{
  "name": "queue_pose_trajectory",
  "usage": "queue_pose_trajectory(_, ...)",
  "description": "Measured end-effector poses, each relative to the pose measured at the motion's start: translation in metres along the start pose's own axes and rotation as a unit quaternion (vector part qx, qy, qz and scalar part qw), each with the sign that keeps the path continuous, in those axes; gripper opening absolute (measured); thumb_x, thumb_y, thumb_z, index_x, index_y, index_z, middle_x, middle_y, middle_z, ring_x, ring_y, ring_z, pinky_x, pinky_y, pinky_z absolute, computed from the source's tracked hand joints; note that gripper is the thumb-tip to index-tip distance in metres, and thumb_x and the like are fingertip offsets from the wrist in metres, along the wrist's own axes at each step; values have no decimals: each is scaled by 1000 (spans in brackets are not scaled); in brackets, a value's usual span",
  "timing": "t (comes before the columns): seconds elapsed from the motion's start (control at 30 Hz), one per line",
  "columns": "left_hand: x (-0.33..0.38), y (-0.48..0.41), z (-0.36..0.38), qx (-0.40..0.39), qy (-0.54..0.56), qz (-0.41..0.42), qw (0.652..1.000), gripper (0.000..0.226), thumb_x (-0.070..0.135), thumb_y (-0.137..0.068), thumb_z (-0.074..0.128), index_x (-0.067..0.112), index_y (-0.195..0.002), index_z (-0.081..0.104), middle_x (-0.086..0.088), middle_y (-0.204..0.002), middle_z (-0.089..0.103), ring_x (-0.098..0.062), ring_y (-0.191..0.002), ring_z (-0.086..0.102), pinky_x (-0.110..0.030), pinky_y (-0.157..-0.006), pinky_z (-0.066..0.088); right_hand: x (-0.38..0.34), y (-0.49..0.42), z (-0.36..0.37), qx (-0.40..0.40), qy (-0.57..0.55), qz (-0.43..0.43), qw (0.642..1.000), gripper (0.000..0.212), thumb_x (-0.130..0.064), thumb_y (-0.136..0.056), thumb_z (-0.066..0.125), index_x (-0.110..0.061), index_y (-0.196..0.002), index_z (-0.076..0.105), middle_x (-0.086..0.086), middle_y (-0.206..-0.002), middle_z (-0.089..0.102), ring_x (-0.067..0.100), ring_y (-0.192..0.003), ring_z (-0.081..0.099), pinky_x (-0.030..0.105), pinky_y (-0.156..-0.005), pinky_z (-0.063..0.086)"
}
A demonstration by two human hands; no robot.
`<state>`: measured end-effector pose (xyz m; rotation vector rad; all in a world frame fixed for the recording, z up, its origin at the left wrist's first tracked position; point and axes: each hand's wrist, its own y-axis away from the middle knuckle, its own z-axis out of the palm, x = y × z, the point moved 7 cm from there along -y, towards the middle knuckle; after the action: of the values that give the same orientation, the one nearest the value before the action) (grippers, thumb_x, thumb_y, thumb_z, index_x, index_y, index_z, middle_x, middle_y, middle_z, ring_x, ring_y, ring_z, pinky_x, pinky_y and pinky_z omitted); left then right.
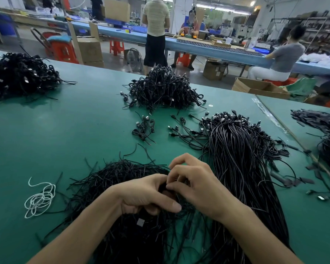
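My left hand (147, 193) and my right hand (194, 183) meet at the near middle of the green table (65, 130). Both curl round a small black cable bundle (165, 189), mostly hidden between the fingers. Under my hands lies a heap of thin black ties (122, 176). A long sheaf of straight black USB cables (236, 159) stretches along my right forearm.
A pile of coiled, tied cables (164, 88) sits at the table's middle back, another pile (21, 75) at far left. A few tied coils (144, 128) lie between. White string (40, 199) lies near left. People work at a blue bench (208, 46) behind.
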<state>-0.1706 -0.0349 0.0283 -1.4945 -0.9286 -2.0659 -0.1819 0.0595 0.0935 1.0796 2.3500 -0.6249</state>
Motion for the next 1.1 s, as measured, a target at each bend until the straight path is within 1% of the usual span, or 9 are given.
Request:
queue_pose_trajectory(0.13, -4, -3, 0, 21, -72, -36, 997, 20, 10, -73, 76, 22, -71, 60, 4, -64, 40, -3, -44, 34, -14, -38, 30, -13, 4, 5, -33, 94, -52, 994, 7, -26, -95, 62, -25, -92, 69, -19, -107, 54, 7, -90, 58, 31, -81, 51)
queue_pose_trajectory(0.23, -5, -3, -1, 33, -100, -47, 993, 19, 8, -78, 72, 17, -74, 55, 1, -65, 37, -4, -44, 33, -15, -38, 31, -19, 6, 4, -36, 130, -74, 988, 7, -25, -96, 61, -23, -95, 68, -13, -107, 56, 11, -89, 58, 33, -79, 52)
queue_pose_trajectory(0.4, -6, -3, 1, 55, -134, -65, 987, 13, 5, -87, 68, 10, -95, 58, 4, -65, 43, -3, -43, 36, -16, -39, 31, -20, 7, 8, -74, 152, -85, 982, 9, -23, -100, 54, -19, -102, 61, -5, -107, 55, 17, -90, 57, 36, -78, 52)
queue_pose_trajectory(0.53, -7, -2, 3, 73, -155, -77, 982, 10, 8, -91, 66, 14, -90, 59, 16, -51, 47, 0, -36, 40, -11, -33, 28, -20, 9, 10, -83, 164, -90, 979, 11, -24, -101, 52, -18, -104, 61, -1, -105, 56, 20, -87, 58, 38, -76, 53)
queue_pose_trajectory(0.7, -7, -8, 5, 113, -114, -40, 986, 16, 3, -87, 66, 15, -80, 60, 6, -62, 47, -4, -46, 38, -18, -42, 30, -16, 5, 5, -70, 149, -76, 983, 4, -19, -98, 54, -22, -97, 56, -5, -92, 56, 20, -80, 55, 39, -73, 50)
queue_pose_trajectory(0.83, -2, -11, 6, 121, -63, 0, 991, 12, 5, -83, 63, 16, -80, 61, 6, -61, 48, -3, -46, 38, -16, -40, 30, -6, 3, -3, -3, 122, -31, 992, 18, -20, -92, 62, -29, -94, 46, -15, -78, 53, 9, -74, 51, 28, -70, 46)
queue_pose_trajectory(0.93, 3, -17, 0, 208, 3, 58, 976, 27, -3, -93, 51, 17, -82, 66, 8, -56, 47, -3, -44, 37, -15, -39, 28, 6, 4, -9, 96, 56, 32, 993, 21, -16, -91, 66, -27, -89, 48, -13, -76, 56, 7, -73, 55, 21, -64, 44)
queue_pose_trajectory(1.03, 12, -19, 1, 260, 112, 135, 950, 21, 7, -86, 46, 14, -86, 66, 5, -62, 53, -6, -47, 40, -17, -40, 31, 14, 10, -14, 217, -53, 89, 971, 25, -11, -87, 72, -28, -82, 54, -9, -73, 62, 6, -72, 60, 14, -61, 45)
queue_pose_trajectory(1.1, 15, -21, 2, 258, 183, 168, 934, 38, 17, -72, 44, 13, -101, 67, -3, -81, 64, -10, -59, 49, -21, -46, 37, 19, 13, -13, 274, -131, 117, 945, 26, -10, -86, 73, -27, -79, 55, -9, -77, 65, 5, -70, 62, 16, -64, 49)
